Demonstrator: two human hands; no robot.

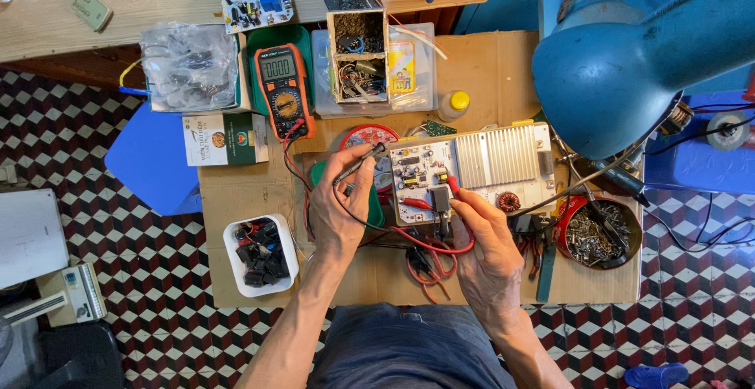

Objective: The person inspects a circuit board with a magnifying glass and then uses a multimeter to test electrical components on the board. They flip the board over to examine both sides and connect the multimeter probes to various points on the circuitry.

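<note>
Two hands work over a circuit board (472, 170) lying on the cardboard-covered desk (236, 200), right of centre. A big blue lamp shade (629, 66) cuts off the top right corner and hides the board's far right edge and whatever sits behind it. Small parts on the board are too tiny to tell apart; the meter (285, 90) display can't be read. The red probe's tip (450, 182) is mostly covered by fingers, so the exact contact spot is unclear. Loops of red and black lead wire (429, 259) run partly under both hands.

Left hand (340, 208): forearm comes up from the bottom edge, fingers curled, thumb and forefinger pinching the black probe (358, 165), which angles up right toward the board's left edge. Right hand (487, 247): wrist low, fingers bent, fingertips pinching the red probe, its point down on the board's lower left area. A white tub of black parts (259, 254) sits well left of the left hand; a red tin of screws (599, 232) is right of the right hand.
</note>
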